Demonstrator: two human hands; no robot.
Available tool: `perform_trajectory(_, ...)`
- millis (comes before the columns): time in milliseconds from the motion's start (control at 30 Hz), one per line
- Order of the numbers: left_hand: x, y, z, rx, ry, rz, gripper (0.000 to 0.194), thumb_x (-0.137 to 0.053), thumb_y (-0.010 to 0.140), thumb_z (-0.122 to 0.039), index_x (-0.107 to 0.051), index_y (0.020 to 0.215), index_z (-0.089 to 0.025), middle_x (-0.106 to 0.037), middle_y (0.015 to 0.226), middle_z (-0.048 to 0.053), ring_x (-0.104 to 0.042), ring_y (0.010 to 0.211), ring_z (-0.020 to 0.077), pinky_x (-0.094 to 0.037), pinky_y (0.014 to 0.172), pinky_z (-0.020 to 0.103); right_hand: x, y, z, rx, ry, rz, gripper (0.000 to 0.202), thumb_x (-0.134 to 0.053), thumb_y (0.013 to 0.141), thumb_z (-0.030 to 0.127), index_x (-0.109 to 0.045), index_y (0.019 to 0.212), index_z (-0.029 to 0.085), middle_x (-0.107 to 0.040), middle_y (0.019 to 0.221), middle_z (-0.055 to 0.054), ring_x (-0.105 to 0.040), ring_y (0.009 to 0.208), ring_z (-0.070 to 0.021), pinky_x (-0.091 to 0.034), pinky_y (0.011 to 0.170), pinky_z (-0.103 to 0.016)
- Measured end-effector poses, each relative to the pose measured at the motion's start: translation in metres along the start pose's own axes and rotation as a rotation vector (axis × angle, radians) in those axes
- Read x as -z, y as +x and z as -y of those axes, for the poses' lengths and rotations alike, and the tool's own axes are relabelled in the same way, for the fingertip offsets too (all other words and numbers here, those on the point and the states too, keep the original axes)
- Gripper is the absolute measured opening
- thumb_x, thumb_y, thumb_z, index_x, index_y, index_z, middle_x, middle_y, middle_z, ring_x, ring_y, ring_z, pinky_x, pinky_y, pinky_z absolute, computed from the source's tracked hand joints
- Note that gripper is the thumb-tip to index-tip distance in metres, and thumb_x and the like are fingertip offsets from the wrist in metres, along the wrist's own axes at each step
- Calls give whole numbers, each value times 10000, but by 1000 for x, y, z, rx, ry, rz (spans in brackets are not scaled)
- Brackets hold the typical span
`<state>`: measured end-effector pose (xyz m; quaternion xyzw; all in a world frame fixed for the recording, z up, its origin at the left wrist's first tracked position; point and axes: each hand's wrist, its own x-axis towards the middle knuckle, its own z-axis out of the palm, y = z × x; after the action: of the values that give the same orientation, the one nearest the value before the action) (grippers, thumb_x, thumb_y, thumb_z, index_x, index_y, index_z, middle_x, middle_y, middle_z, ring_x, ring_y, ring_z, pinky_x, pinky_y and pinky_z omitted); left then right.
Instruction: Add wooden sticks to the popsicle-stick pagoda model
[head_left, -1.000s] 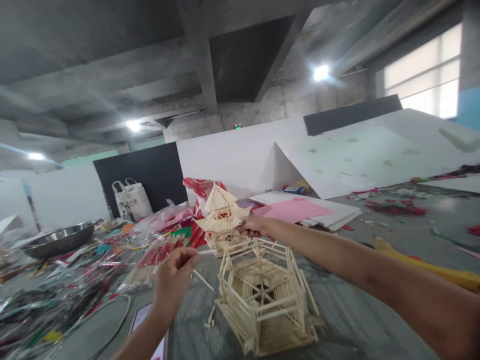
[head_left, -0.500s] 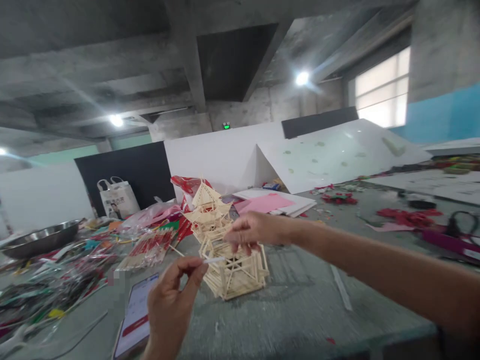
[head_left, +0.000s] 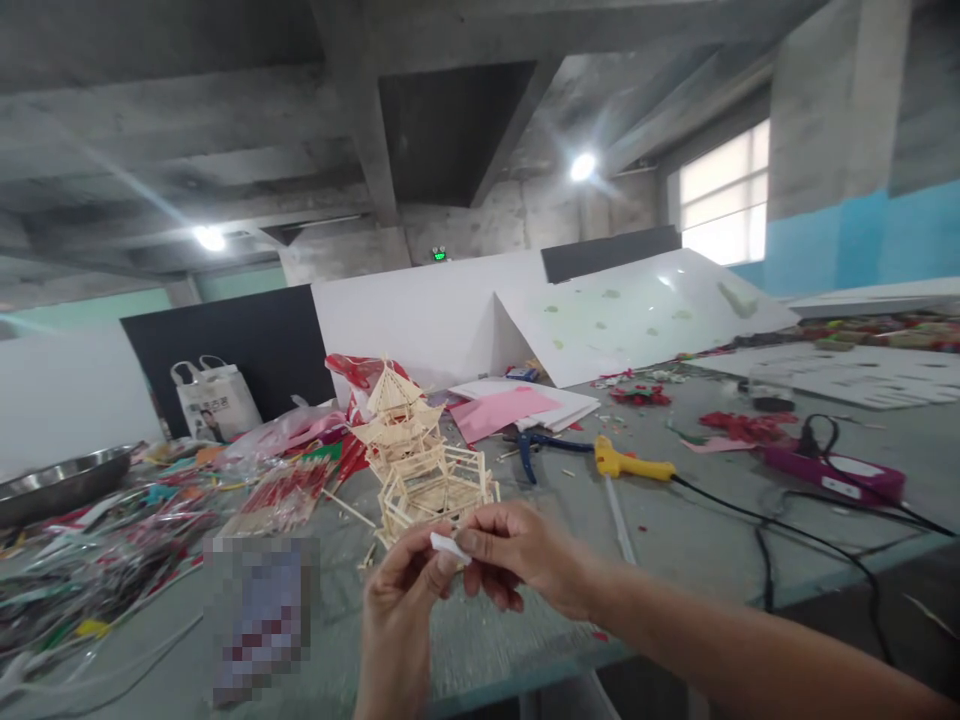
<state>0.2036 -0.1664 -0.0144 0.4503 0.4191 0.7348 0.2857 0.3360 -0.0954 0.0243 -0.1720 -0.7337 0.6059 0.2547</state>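
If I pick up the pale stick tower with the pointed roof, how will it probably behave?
The stick tower is probably light for its size, being built of thin sticks. It looks fragile: the overhanging roof edges might snap if squeezed.

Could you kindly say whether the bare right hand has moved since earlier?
Yes: against the flat pink paper sheet, the right hand went from the sheet's left edge to below it in view, toward the camera.

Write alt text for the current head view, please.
The left hand and right hand pinch a small white piece together over a grey table. Beyond them stand a stick pagoda and an open stick frame; a yellow corded tool lies to the right, mixed clutter to the left.
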Motion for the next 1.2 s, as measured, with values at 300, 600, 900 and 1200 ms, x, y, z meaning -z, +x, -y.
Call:
perform_trajectory(300,9,-1,-3,-370,681,-34,124,-644,726,-285,-712,818,-235,-700,822,37,-622,670,166,-495,624,251,2,-12,16,222,-678,-216,296,-490,825,369,-662,773,135,-529,579,20,-414,537,-73,-272,475,-181)
perform_trajectory(600,7,-5,6,-749,943,42,188,-581,780,-174,-694,926,-212,-708,841,60,-653,781,175,-509,726,246,2,-9,12,263,-862,-160,216,-481,723,159,-539,519,114,-322,483,58,-293,487,-40,-197,448,-177)
perform_trajectory(900,5,-9,14,-421,704,57,142,-611,766,-253,-708,870,-251,-709,859,43,-652,784,190,-512,706,272,7,-10,-2,23,-449,-109,172,-478,713,205,-623,671,125,-498,474,35,-460,400,-62,-352,370,-133)
perform_trajectory(1200,1,-17,24,-111,309,59,152,-667,713,-309,-707,828,-217,-706,787,29,-625,707,174,-490,655,246,6,-14,-1,-40,-221,-85,152,-522,709,227,-628,684,122,-578,566,17,-468,380,-44,-378,327,-129)
